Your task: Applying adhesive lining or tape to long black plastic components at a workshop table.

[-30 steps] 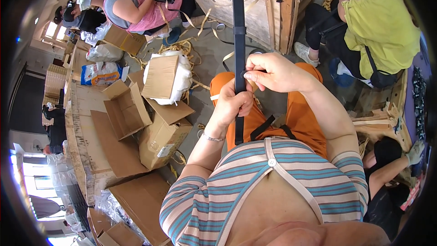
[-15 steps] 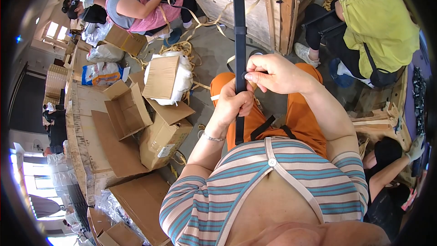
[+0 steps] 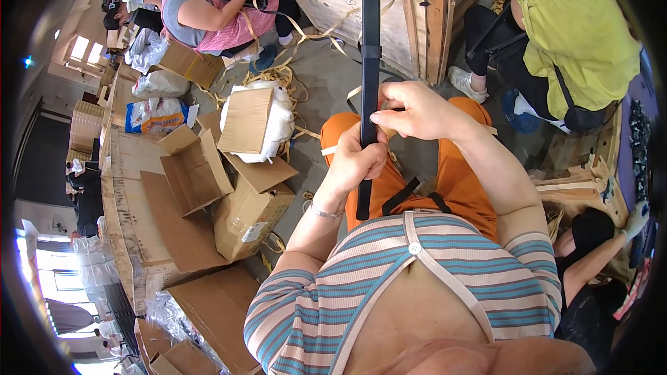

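Note:
A long black pole (image 3: 370, 35) runs from the top of the view down to my lap. My left hand (image 3: 356, 160) is wrapped around its lower part, just above its bottom end. My right hand (image 3: 417, 111) sits higher on the same pole, with fingers pinched against it at its right side. Both hands are over my orange trousers (image 3: 458, 173). I cannot tell whether a small part is held between the right fingers.
Open cardboard boxes (image 3: 198, 167) and a white bag (image 3: 278, 121) lie on the floor to my left. A wooden crate (image 3: 417, 14) stands ahead. A person in pink (image 3: 208, 17) sits far left, a person in yellow (image 3: 577, 35) at right.
My hands have stayed on the pole almost unchanged. The view has shifted slightly. The person in pink has moved their arms a little.

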`<state>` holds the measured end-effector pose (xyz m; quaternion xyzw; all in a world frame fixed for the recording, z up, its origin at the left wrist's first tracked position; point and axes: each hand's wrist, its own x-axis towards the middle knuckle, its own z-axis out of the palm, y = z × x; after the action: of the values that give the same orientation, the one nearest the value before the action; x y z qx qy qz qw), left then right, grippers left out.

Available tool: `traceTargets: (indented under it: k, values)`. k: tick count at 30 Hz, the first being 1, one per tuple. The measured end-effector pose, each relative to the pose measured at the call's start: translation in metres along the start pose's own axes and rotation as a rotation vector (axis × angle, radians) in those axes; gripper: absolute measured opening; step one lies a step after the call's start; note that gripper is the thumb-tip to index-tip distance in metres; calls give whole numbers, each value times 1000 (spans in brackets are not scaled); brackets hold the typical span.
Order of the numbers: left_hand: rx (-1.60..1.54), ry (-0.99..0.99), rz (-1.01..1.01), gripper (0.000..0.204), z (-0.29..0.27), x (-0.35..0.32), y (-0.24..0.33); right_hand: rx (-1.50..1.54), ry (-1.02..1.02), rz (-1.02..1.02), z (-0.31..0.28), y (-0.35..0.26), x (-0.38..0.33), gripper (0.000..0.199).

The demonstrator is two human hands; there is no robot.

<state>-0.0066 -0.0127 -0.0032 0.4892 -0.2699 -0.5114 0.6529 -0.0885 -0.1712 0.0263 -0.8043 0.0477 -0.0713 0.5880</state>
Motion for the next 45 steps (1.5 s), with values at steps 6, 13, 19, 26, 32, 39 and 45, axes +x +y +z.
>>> traceTargets:
  k: [6, 13, 19, 26, 32, 39, 45]
  values:
    - [-29, -37, -77, 8, -7, 2, 3, 196, 29, -33, 10, 14, 8, 10]
    - [322, 264, 57, 19, -10, -1, -21, 107, 204, -90, 12, 15, 13, 12]
    - [657, 608, 327, 16, -5, 3, -26, 177, 107, -37, 9, 9, 12, 16]
    - [156, 349, 113, 17, -17, 7, -6, 312, 106, 25, 1, 14, 13, 11]
    - [-19, 298, 10, 20, -22, 6, 4, 221, 167, -9, 2, 21, 14, 18]
    - [83, 203, 145, 17, -28, 12, 9, 311, 184, 39, -1, 6, 10, 26]
    - [55, 183, 120, 15, -27, 7, 11, 313, 225, -38, -1, 10, 7, 32]
